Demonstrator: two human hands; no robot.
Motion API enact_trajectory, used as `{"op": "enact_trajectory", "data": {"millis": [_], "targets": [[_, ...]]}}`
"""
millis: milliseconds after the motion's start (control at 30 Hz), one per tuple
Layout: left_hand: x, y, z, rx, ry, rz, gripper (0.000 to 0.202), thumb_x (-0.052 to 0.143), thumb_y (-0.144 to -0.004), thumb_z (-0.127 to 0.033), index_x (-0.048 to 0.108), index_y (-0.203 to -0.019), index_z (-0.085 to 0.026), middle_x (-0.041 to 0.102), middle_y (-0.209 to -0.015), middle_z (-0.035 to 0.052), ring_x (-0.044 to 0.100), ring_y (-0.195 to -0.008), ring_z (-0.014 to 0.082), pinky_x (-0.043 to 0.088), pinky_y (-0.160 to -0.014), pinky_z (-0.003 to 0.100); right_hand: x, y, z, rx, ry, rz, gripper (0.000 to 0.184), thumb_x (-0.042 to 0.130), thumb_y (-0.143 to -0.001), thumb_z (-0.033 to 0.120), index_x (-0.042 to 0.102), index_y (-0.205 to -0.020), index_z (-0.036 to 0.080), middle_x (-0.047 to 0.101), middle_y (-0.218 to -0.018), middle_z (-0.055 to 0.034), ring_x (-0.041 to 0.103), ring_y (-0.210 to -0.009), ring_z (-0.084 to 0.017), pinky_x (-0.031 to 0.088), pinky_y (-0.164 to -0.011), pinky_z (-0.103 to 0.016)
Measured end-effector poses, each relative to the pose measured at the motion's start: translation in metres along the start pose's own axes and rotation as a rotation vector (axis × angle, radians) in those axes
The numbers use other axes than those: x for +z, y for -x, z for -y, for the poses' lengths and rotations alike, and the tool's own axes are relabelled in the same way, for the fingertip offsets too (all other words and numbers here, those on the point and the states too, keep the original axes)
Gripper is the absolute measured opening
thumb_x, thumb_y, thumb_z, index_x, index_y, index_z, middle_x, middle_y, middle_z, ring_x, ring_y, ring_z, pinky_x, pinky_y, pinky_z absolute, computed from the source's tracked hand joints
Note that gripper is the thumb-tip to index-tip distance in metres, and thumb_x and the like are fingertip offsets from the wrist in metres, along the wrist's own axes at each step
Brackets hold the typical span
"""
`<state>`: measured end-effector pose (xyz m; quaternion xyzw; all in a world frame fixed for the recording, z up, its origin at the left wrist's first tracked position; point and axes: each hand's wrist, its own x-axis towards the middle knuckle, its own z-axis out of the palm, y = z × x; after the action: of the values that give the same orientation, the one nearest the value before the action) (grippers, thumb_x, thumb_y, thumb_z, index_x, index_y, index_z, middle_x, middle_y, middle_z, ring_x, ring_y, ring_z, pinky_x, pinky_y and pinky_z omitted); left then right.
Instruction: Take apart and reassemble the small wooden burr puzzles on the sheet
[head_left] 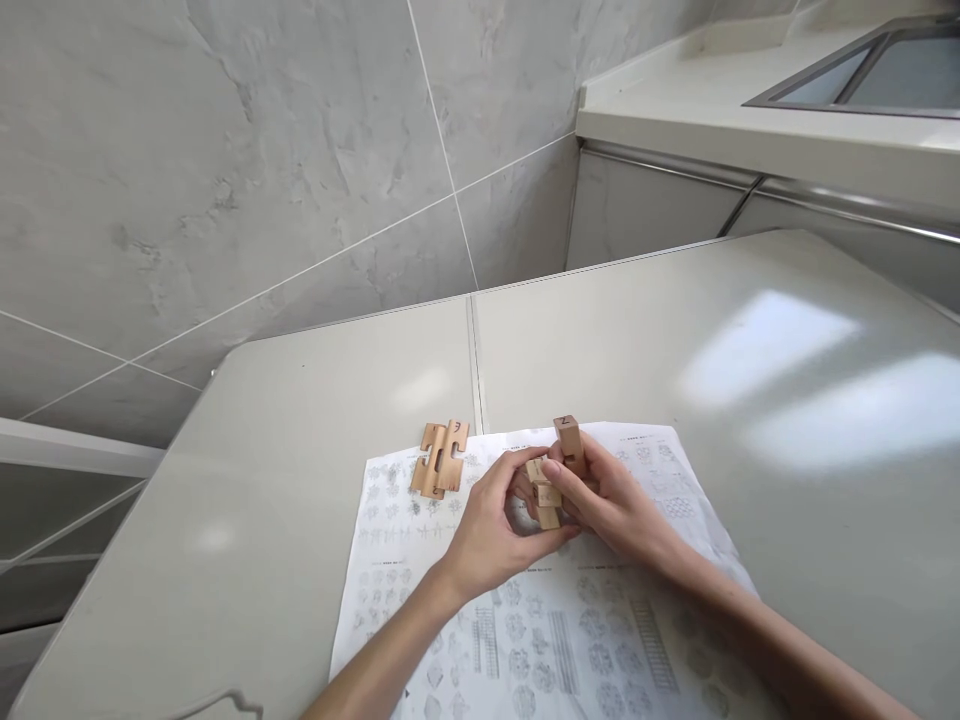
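My left hand [495, 525] and my right hand [611, 505] meet over a printed instruction sheet [570, 630], both closed around a small cluster of notched wooden puzzle pieces [546, 492]. One wooden block [568, 438] sticks up above my right fingers and bears a dark mark. Two more notched wooden pieces [441, 458] lie side by side on the sheet's top left corner, untouched, a short way left of my left hand.
The sheet lies on a pale grey table [300, 450] with a seam down its middle. Grey tiled floor shows beyond the table's far and left edges. A white counter with a sink [862, 75] stands at the upper right.
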<state>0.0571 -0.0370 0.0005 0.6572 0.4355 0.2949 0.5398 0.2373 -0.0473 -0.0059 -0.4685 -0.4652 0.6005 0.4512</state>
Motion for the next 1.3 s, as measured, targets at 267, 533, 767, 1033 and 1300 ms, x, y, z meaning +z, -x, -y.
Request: {"op": "enact_trajectory", "data": {"millis": [267, 533, 767, 1033, 1300], "targets": [[0.003, 0.001, -0.003, 0.017, -0.065, 0.000, 0.079, 0.095, -0.076, -0.026, 0.059, -0.146, -0.032, 0.072, -0.140, 0.0065, 0.072, -0.125, 0.0284, 0.060, -0.107, 0.043, 0.009, 0.005, -0.002, -0.057, 0.130, -0.066, 0.025, 0.054, -0.108, 0.048, 0.051, -0.100, 0.025, 0.061, -0.088, -0.0020, 0.060, -0.075, -0.021, 0.052, -0.066, -0.034], [0.004, 0.004, -0.002, 0.018, -0.078, -0.007, 0.078, 0.094, -0.078, -0.030, 0.057, -0.146, -0.031, 0.075, -0.133, 0.0062, 0.074, -0.120, 0.0295, 0.061, -0.103, 0.046, 0.013, 0.010, -0.005, -0.019, 0.176, -0.020, 0.023, 0.050, -0.110, 0.050, 0.047, -0.110, 0.027, 0.066, -0.106, -0.0089, 0.067, -0.094, -0.028, 0.055, -0.080, -0.044], [0.003, 0.004, -0.005, -0.015, 0.011, -0.050, 0.075, 0.097, -0.074, -0.029, 0.061, -0.140, -0.031, 0.075, -0.130, 0.0062, 0.074, -0.115, 0.0287, 0.061, -0.100, 0.043, 0.009, 0.010, 0.004, 0.037, 0.071, 0.031, 0.032, 0.057, -0.106, 0.055, 0.047, -0.117, 0.027, 0.062, -0.104, -0.0064, 0.064, -0.094, -0.026, 0.056, -0.082, -0.042], [-0.002, 0.000, -0.003, -0.092, 0.097, -0.228, 0.072, 0.098, -0.072, -0.039, 0.062, -0.134, -0.028, 0.069, -0.121, 0.0077, 0.069, -0.107, 0.0275, 0.060, -0.091, 0.040, 0.002, 0.007, 0.000, 0.113, -0.081, 0.045, 0.039, 0.055, -0.106, 0.062, 0.048, -0.094, 0.025, 0.037, -0.074, 0.0064, 0.034, -0.057, -0.012, 0.033, -0.051, -0.027], [-0.004, 0.000, -0.003, -0.100, 0.162, -0.117, 0.075, 0.099, -0.071, -0.036, 0.062, -0.136, -0.030, 0.069, -0.104, 0.0042, 0.070, -0.092, 0.0248, 0.061, -0.083, 0.040, -0.004, 0.006, 0.006, -0.001, 0.089, 0.061, 0.038, 0.057, -0.107, 0.057, 0.050, -0.089, 0.024, 0.043, -0.071, 0.0042, 0.038, -0.060, -0.014, 0.034, -0.055, -0.029]]}}
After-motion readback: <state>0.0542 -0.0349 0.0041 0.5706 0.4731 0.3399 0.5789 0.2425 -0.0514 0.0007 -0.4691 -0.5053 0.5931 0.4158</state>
